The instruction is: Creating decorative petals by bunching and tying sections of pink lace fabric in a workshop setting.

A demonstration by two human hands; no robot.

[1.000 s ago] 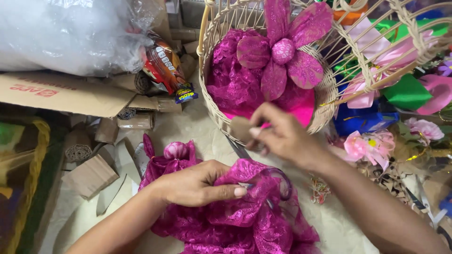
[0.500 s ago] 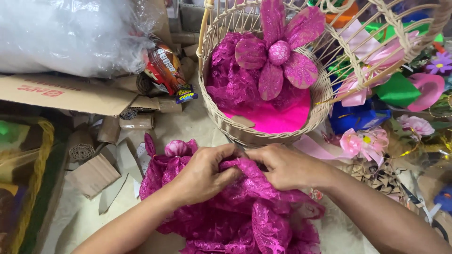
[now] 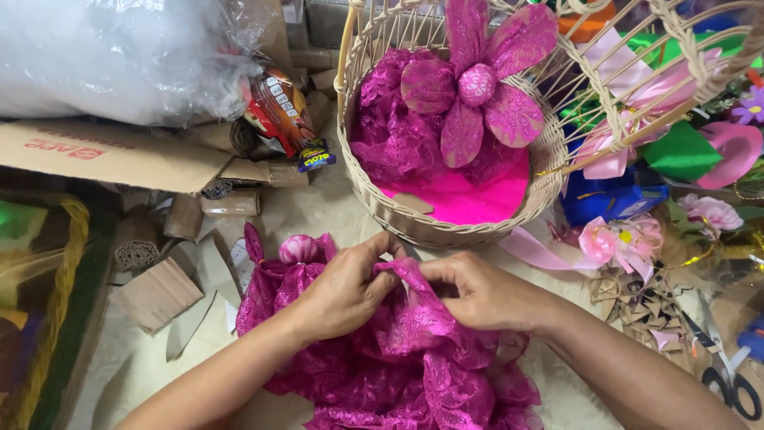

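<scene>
A heap of magenta lace fabric (image 3: 398,366) lies in front of me on the paper-covered work surface. My left hand (image 3: 346,291) and my right hand (image 3: 477,295) both pinch a fold of it near its top edge, fingertips almost meeting. Just beyond stands a woven wicker basket (image 3: 446,227), lined with the same lace and bright pink foam, holding a large magenta fabric flower (image 3: 477,84). A small fabric bud (image 3: 298,248) rests at the heap's upper left.
Cardboard pieces and rolls (image 3: 155,291) lie left, under a flat carton (image 3: 111,151) and a clear plastic bag (image 3: 111,56). A foil snack packet (image 3: 282,111) leans by the basket. Ribbons, paper flowers (image 3: 625,239) and scissors (image 3: 728,374) crowd the right.
My right hand has come down from the basket's rim to the lace and now pinches it beside my left hand, which has shifted up to the fold.
</scene>
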